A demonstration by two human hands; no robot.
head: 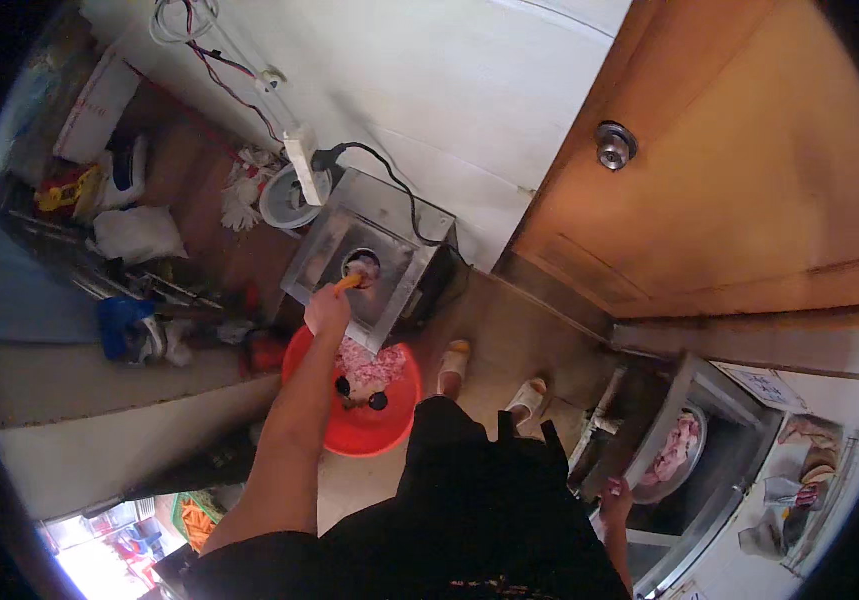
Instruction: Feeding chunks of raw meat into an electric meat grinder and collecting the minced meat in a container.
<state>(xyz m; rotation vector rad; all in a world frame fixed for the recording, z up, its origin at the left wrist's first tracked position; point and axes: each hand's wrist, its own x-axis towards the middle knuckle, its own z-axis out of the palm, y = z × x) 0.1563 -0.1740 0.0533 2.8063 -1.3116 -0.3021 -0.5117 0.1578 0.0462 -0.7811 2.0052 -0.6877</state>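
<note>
My left hand grips an orange, stick-shaped piece, possibly a carrot. Its far end touches pale pink meat in the round opening of a stainless-steel meat grinder's tray. Below the grinder, a red plastic basin holds pink minced meat and two dark round things. Off to the right, my right hand has its fingers curled on the edge of a stainless-steel sink. Inside it, beside that hand, stands a metal bowl of raw meat pieces.
A black cable runs from a white power strip down behind the grinder. Nearby are a grey bucket and white gloves. An orange-brown door stands ahead right. Carrots fill a green basket at lower left.
</note>
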